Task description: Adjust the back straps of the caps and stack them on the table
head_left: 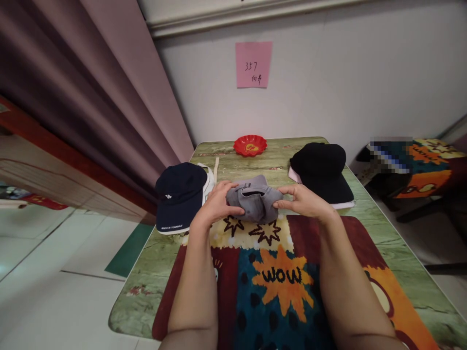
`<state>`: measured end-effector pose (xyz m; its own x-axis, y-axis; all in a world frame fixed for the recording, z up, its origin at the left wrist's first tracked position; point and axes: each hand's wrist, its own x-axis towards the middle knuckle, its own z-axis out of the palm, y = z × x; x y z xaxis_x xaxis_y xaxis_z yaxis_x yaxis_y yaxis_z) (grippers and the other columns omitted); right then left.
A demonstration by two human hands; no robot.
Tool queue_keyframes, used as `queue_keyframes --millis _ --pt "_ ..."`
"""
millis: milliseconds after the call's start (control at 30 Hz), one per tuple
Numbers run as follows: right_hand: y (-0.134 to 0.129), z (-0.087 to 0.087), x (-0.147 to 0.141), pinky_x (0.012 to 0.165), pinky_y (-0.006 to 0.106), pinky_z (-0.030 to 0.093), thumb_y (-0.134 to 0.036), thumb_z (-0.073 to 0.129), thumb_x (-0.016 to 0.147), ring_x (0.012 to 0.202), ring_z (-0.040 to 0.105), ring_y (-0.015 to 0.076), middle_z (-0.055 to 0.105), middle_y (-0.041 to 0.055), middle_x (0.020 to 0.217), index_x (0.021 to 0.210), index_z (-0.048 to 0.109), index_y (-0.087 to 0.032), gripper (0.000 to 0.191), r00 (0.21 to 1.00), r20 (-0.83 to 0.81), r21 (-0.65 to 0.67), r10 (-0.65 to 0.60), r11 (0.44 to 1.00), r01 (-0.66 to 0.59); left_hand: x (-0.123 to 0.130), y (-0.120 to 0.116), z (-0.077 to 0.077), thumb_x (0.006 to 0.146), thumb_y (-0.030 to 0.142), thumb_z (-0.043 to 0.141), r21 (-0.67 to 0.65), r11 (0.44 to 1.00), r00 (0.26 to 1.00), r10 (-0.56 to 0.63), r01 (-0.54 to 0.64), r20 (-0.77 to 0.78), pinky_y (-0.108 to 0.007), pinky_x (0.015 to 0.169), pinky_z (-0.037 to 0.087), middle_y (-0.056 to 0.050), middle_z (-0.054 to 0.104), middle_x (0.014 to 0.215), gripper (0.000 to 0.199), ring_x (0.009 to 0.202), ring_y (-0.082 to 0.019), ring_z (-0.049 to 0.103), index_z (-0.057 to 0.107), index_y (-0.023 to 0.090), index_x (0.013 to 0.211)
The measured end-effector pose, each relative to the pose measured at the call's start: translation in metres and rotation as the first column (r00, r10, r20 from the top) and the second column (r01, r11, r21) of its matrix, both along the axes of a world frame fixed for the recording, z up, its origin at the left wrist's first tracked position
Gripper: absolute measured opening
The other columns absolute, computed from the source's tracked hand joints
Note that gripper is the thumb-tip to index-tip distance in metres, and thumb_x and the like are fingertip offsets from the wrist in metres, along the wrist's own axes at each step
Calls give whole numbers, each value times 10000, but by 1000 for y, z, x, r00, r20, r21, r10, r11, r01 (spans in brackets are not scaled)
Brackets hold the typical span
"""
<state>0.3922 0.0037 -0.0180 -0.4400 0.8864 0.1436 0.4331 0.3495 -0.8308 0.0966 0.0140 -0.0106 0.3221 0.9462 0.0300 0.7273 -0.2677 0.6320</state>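
Note:
Between my hands is a grey baseball cap (255, 206), its back opening and strap facing me and its brim pointing away. My left hand (221, 201) grips the cap's left side, thumb in front and fingers behind. On the opposite side, my right hand (301, 199) pinches the cap's edge between thumb and fingers. A navy cap (181, 192) with small white lettering lies left of my left hand, on top of a white cap (208, 180) that is mostly covered. Right of my right hand sits a black cap (319, 167), over something pale pink or white that shows at its edges.
A red scalloped dish (250, 146) stands at the back of the green wood-patterned table (142, 287). Under my forearms lies a colourful mat (282, 277) printed "WOW". A pink note (253, 64) is stuck to the wall behind. A purple curtain (120, 73) hangs at the left.

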Motion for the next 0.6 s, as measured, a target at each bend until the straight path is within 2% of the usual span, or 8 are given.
queue_keyframes --millis 67,133,233,300,367,433,533,600 --pt "0 1 -1 885 342 534 -383 723 842 965 718 238 791 1 975 946 792 -240 190 998 -11 -50 58 997 -58 -2 2 -6 606 264 873 -27 998 993 47 -50 -106 -512 1151 351 -138 522 1467 714 1394 -379 450 647 226 1282" --pt "0 2 -1 929 362 519 -391 708 850 1002 711 252 786 15 987 948 783 -227 205 998 -40 -63 47 997 -49 -2 4 -11 636 231 827 -42 998 988 44 -51 -149 -489 1113 388 -115 600 1375 522 1319 -356 524 696 226 1141" --pt "0 3 -2 875 359 525 -419 695 855 925 697 245 766 27 912 902 765 -200 235 997 -83 -55 -8 999 4 -2 5 -12 697 211 742 -3 1000 994 5 -5 -108 -405 1009 454 -70 700 1121 140 1145 -291 618 684 215 824" --pt "0 4 -3 822 343 522 -425 696 856 865 674 227 744 29 868 880 751 -189 244 990 -134 -50 -42 998 36 -2 4 -10 743 228 686 29 1000 998 9 -7 -62 -359 904 485 -52 709 961 47 992 -254 648 644 210 735" --pt "-1 5 -5 795 331 517 -426 702 859 835 655 211 726 30 856 878 738 -185 244 975 -210 -57 -68 997 57 -2 3 -9 784 248 634 22 999 999 35 -34 -21 -322 790 492 -31 690 835 46 812 -216 638 662 212 793" --pt "-2 8 -8 800 331 516 -431 705 866 840 647 206 718 36 878 899 730 -185 250 955 -287 -68 -75 996 58 -2 2 -8 785 222 602 -8 999 999 36 -36 25 -302 747 494 -29 707 864 199 758 -199 631 696 215 960" --pt "-3 12 -13 811 343 519 -459 715 866 858 644 212 707 46 903 922 719 -190 274 926 -372 -64 -62 997 41 0 1 -13 710 153 633 -57 997 993 -49 55 106 -301 822 519 -69 737 1097 447 945 -224 672 696 226 1146" --pt "-5 15 -17 805 349 525 -499 721 859 864 646 220 700 51 905 917 710 -198 307 910 -408 -53 -70 997 53 3 1 -17 650 139 688 -106 987 984 -109 124 141 -305 833 535 -73 749 1084 486 984 -246 679 719 229 1127"
